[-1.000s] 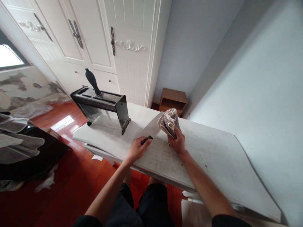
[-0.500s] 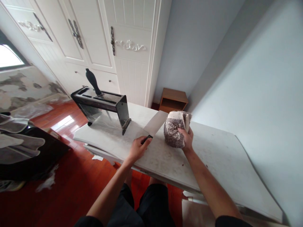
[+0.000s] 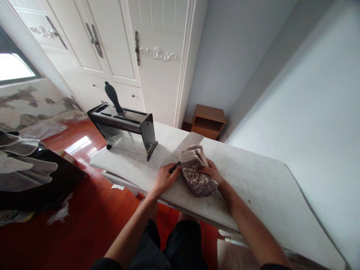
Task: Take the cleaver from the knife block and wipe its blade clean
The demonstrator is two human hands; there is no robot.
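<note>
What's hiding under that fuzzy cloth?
A big knife lies under the cloth, on the table. Its blade tip sticks out behind; the middle of the blade is covered. The left hand grips the handle, and the right hand holds the cloth down.

1. The left hand point(image 3: 164, 178) gripped the handle of a knife point(image 3: 188, 144), whose broad blade lay flat on the white table point(image 3: 253, 180).
2. The right hand point(image 3: 213, 173) pressed a folded speckled cloth point(image 3: 196, 176) onto the blade's near part, fingers curled over it.
3. A black knife block point(image 3: 126, 125) stood to the far left.
</note>
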